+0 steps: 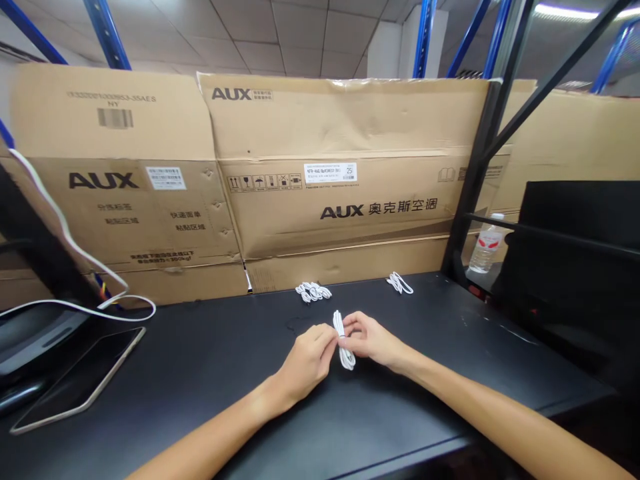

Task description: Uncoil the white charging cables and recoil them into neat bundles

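A white cable [347, 359], coiled into a long narrow bundle with a dark tie round its middle, is held upright just above the black table [210, 373]. My left hand [313, 353] pinches the bundle's middle from the left, fingers closed by the tie. From the right, my right hand [367, 341] grips the same spot with thumb and fingertips. Behind my hands lies a bundle of white cables [313, 291], and farther right a smaller coiled white cable [400, 283]. The fingertips partly hide the tie.
A tablet [80, 380] and a black device [40, 333] with a loose white cord [65, 227] occupy the left side. Flattened cardboard [345, 133] walls off the back. Black rack posts [457, 233], a water bottle [486, 247] and a dark monitor [575, 260] stand at the right.
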### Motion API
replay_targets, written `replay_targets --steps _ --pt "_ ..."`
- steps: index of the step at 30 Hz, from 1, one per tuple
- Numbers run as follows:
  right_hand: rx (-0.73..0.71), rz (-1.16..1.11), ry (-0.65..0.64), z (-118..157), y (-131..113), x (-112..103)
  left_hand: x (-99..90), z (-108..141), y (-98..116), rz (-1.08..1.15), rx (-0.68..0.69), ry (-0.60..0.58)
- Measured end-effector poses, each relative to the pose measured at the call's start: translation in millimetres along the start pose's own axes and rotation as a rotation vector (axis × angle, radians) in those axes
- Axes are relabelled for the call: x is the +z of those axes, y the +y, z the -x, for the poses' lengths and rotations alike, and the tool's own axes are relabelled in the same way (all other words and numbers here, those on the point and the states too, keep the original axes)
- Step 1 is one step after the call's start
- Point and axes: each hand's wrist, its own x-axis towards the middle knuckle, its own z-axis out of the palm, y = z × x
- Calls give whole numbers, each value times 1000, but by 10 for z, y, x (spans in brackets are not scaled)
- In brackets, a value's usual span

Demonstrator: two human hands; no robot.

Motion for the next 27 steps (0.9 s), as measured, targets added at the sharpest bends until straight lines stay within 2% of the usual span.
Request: replay_targets --steps 2,4,10,13,19,24,27 --pt "56 -8 -86 -5 13 -5 2 6 11 -47 18 -19" --pt "40 13 -126 -7 0 -18 -4 6 32 -88 34 -43" --pt "-174 -51 -134 18 -75 -57 -28 -12 39 -111 21 -93" --pt "-212 15 -114 39 -69 -54 -31 -20 7 -81 -16 -50" --pt "-249 307 75 51 17 31 2 -20 -14 73 -80 43" --pt "-301 572 12 87 -1 59 -2 -11 -9 71 -68 120" --pt "-262 556 -9 65 9 34 -47 -12 15 11 11 146"
